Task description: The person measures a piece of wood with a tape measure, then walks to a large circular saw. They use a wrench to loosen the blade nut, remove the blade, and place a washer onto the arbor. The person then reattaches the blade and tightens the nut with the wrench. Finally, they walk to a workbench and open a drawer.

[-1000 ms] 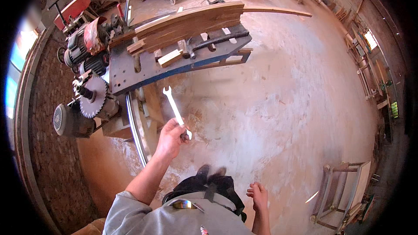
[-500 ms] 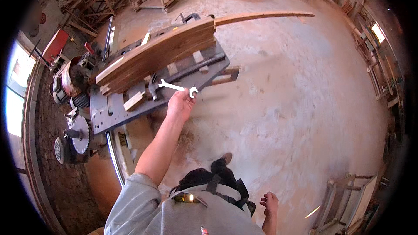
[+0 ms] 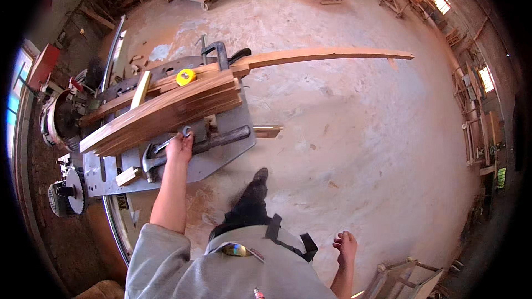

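Observation:
My left hand [image 3: 180,148] is closed on a double-ended wrench [image 3: 187,130], low over the metal table [image 3: 230,158]. The fingers cover the wrench's middle. Right beside that hand lies a claw hammer [image 3: 224,138], its head toward the left; whether hand and hammer touch I cannot tell. A stack of brown boards [image 3: 166,112] stands just beyond, resting on the table. Down at my right side hangs my right hand [image 3: 346,245], empty, its fingers loosely bent and a little apart.
On wood behind the stack sits a yellow tape measure [image 3: 186,77]. A clamp [image 3: 222,54] rises near a long board [image 3: 332,53] that juts past the table. A toothed circular saw blade [image 3: 74,189] is at the left. A wooden frame [image 3: 399,279] stands lower right.
My left hand has lowered the wrench to the table beside the hammer. The view has shifted closer, bringing the tape measure and clamp into plainer sight. My right hand still hangs at my side.

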`<action>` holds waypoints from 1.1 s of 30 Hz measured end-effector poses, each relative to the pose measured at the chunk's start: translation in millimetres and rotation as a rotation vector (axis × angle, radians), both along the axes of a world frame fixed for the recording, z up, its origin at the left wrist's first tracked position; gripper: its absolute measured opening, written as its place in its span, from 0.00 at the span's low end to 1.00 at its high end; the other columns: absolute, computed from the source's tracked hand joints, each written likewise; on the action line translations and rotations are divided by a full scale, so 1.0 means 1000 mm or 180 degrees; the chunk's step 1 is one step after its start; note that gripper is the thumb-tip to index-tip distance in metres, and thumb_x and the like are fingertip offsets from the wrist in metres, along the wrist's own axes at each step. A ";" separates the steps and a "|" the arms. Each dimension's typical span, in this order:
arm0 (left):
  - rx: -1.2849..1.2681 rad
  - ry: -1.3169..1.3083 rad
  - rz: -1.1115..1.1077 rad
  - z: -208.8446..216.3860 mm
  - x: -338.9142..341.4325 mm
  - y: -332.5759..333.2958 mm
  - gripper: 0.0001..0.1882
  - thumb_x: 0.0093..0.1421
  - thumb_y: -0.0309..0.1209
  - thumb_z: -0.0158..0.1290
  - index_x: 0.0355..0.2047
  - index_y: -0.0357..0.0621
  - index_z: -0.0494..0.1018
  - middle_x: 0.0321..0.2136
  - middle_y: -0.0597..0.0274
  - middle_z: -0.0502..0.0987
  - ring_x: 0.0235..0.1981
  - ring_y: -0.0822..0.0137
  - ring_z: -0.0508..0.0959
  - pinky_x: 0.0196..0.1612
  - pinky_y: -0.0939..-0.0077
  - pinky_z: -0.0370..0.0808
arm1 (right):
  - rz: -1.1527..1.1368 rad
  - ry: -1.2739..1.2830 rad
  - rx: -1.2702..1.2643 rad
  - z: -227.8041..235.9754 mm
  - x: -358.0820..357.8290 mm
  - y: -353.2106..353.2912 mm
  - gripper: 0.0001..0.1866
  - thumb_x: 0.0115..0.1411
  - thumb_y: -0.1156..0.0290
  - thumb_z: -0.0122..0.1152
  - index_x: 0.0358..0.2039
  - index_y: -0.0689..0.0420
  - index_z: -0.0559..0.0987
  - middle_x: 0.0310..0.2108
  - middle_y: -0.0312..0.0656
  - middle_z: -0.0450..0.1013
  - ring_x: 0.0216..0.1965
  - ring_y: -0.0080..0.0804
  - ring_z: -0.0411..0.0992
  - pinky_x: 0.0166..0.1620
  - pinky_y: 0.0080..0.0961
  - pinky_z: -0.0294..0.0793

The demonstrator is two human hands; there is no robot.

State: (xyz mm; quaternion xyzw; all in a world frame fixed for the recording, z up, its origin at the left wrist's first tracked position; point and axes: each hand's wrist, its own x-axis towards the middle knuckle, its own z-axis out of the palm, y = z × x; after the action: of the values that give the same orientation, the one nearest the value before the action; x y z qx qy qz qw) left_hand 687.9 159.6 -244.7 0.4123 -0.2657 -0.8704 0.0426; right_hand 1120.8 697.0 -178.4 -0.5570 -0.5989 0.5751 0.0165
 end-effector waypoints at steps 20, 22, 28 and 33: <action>-0.2296 -0.0094 -0.3841 0.183 -0.031 0.435 0.15 0.65 0.34 0.49 0.22 0.40 0.71 0.16 0.63 0.73 0.15 0.71 0.71 0.17 0.79 0.66 | 0.0425 -0.0044 -0.0479 -0.027 -0.243 0.293 0.16 0.63 0.65 0.55 0.45 0.64 0.77 0.36 0.41 0.76 0.35 0.29 0.76 0.35 0.26 0.77; -0.2483 0.0401 -0.4049 0.206 -0.060 0.523 0.17 0.65 0.35 0.49 0.20 0.39 0.71 0.16 0.63 0.73 0.15 0.72 0.71 0.18 0.79 0.65 | 0.0519 0.0016 -0.0371 -0.035 -0.255 0.353 0.16 0.63 0.65 0.55 0.44 0.64 0.77 0.35 0.40 0.76 0.34 0.28 0.76 0.35 0.26 0.77; -0.2240 0.2832 -0.4443 0.304 -0.129 0.743 0.21 0.63 0.43 0.55 0.27 0.33 0.75 0.21 0.58 0.77 0.19 0.68 0.75 0.24 0.73 0.71 | 0.0555 0.0272 -0.0133 -0.008 -0.313 0.524 0.15 0.63 0.65 0.56 0.43 0.64 0.77 0.33 0.38 0.75 0.32 0.25 0.74 0.35 0.23 0.76; -0.0591 0.5668 -0.4553 0.401 -0.170 0.938 0.22 0.62 0.44 0.55 0.45 0.35 0.69 0.34 0.49 0.78 0.33 0.56 0.78 0.37 0.66 0.75 | 0.0667 0.0737 0.0417 0.028 -0.402 0.644 0.16 0.63 0.65 0.56 0.44 0.64 0.77 0.32 0.40 0.77 0.32 0.27 0.75 0.37 0.26 0.75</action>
State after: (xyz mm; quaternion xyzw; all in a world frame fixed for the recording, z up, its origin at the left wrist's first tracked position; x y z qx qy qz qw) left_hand 518.0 1097.5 155.8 -0.6004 -0.3781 -0.6554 -0.2588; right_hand 718.5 1341.3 -150.8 -0.4192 -0.6841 0.5938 0.0617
